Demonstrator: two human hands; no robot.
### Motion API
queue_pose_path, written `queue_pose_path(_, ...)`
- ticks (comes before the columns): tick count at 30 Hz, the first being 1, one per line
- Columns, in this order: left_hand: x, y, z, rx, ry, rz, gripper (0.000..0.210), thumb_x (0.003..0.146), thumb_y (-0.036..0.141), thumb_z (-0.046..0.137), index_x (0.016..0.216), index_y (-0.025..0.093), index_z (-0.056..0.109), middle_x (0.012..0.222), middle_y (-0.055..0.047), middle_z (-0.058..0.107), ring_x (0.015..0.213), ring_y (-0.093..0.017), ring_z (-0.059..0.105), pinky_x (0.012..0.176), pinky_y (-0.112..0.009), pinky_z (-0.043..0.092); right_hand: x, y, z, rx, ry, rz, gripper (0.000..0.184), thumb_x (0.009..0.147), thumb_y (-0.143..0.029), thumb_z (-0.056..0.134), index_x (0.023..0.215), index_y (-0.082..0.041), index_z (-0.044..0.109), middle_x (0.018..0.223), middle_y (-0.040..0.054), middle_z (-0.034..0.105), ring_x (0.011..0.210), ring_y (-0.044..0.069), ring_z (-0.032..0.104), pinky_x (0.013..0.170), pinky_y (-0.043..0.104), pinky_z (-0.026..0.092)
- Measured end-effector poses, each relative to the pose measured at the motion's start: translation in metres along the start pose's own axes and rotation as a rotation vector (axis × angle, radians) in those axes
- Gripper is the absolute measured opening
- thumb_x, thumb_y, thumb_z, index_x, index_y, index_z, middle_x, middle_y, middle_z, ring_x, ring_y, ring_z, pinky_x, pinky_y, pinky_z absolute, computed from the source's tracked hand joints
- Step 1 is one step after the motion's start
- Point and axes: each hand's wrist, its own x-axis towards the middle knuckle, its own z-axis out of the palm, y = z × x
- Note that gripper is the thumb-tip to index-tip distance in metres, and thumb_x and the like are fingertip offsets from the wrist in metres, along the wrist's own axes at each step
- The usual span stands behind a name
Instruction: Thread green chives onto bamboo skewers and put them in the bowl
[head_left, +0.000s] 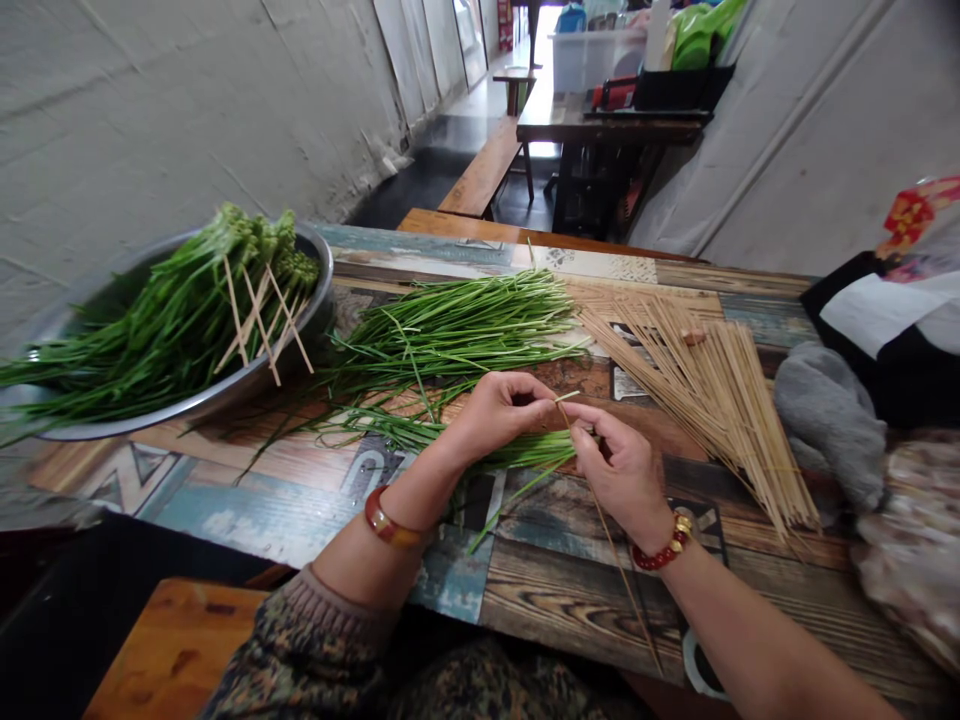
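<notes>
My left hand (504, 412) pinches a green chive stalk (568, 397) by its pale end, thumb against forefinger. In my right hand (619, 462) is a thin wooden skewer (621, 570), its lower end slanting down toward the table's front edge. The skewer's upper tip meets the chive between the two hands; whether it pierces the stalk I cannot tell. Beneath both hands lies a small bunch of chives (536, 450), partly covered by them. Just beyond, a larger pile of chives (465, 320) rests on the table.
Many loose skewers (739, 410) are fanned out on the right. At the left, a metal basin (324, 290) holds skewered greens (180, 310). A grey cloth-like bundle (825, 420) and a plastic bag (911, 530) sit at the right edge of the patterned table (555, 580).
</notes>
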Motion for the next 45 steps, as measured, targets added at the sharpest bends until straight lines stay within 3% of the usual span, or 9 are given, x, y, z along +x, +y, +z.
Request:
queue_pose_path(8,0.0011,-0.0017,-0.0014,0.033,0.026,0.005,0.023,0.074,0.030,0.061,0.074,0.009,0.070,0.060,0.000,0.058,0.052,-0.006,0.042,0.049,-0.018,0.032,0.0006,-0.0038,-0.0008,-0.022,0.004,0.003,0.029,0.084,-0.021,0.048,0.108,-0.017,0.064,0.067,-0.0007,0.062,0.054,0.010,0.055,0.053,0.022,0.046)
queue_pose_path(13,0.0021,-0.0037,-0.0008,0.035,0.027,-0.007,0.023,0.073,0.030,0.062,0.072,0.008,0.069,0.059,0.000,0.054,0.053,-0.006,0.040,0.047,-0.018,0.029,0.0001,-0.0063,-0.0001,-0.025,0.036,0.002,0.051,0.085,-0.020,0.047,0.136,-0.017,0.042,0.064,-0.0053,0.055,0.052,0.010,0.050,0.055,0.022,0.045)
queue_pose_path(19,0.0022,-0.0032,-0.0005,0.037,0.012,-0.017,0.025,0.072,0.033,0.063,0.072,0.008,0.069,0.053,0.002,0.048,0.050,-0.006,0.034,0.046,-0.019,0.025,0.0001,-0.0067,-0.0006,-0.001,-0.006,-0.023,0.038,0.085,-0.020,0.046,0.123,-0.020,0.051,0.068,-0.0039,0.057,0.055,0.010,0.053,0.057,0.022,0.044)
queue_pose_path(30,0.0000,-0.0022,0.0006,-0.012,-0.045,-0.032,0.022,0.072,0.029,0.063,0.069,0.008,0.067,0.062,-0.002,0.061,0.056,-0.008,0.048,0.053,-0.019,0.035,-0.0002,-0.0030,0.0021,-0.001,0.028,-0.025,0.027,0.084,-0.018,0.048,0.110,-0.019,0.053,0.066,-0.0032,0.058,0.057,0.011,0.055,0.056,0.022,0.044)
queue_pose_path(35,0.0009,-0.0048,0.0031,-0.025,-0.127,0.001,0.023,0.074,0.030,0.064,0.068,0.008,0.066,0.067,-0.004,0.064,0.062,-0.010,0.053,0.060,-0.021,0.040,-0.0004,-0.0017,0.0017,-0.001,0.043,0.017,0.021,0.084,-0.021,0.050,0.105,-0.019,0.054,0.071,-0.0010,0.062,0.058,0.012,0.058,0.056,0.023,0.045)
queue_pose_path(41,0.0010,-0.0038,0.0000,0.045,-0.165,0.077,0.021,0.077,0.027,0.060,0.074,0.008,0.067,0.075,-0.006,0.065,0.070,-0.012,0.056,0.066,-0.022,0.044,0.0000,0.0010,0.0006,0.080,0.040,0.051,0.039,0.086,-0.027,0.053,0.123,-0.020,0.047,0.077,-0.0001,0.062,0.061,0.013,0.060,0.057,0.025,0.048)
queue_pose_path(45,0.0007,-0.0044,-0.0032,0.121,-0.234,0.071,0.023,0.080,0.028,0.056,0.084,0.009,0.069,0.078,-0.005,0.067,0.072,-0.013,0.058,0.068,-0.022,0.044,0.0002,0.0012,0.0000,0.274,-0.007,0.073,0.037,0.090,-0.034,0.049,0.124,-0.020,0.046,0.076,-0.0007,0.060,0.058,0.012,0.058,0.056,0.025,0.048)
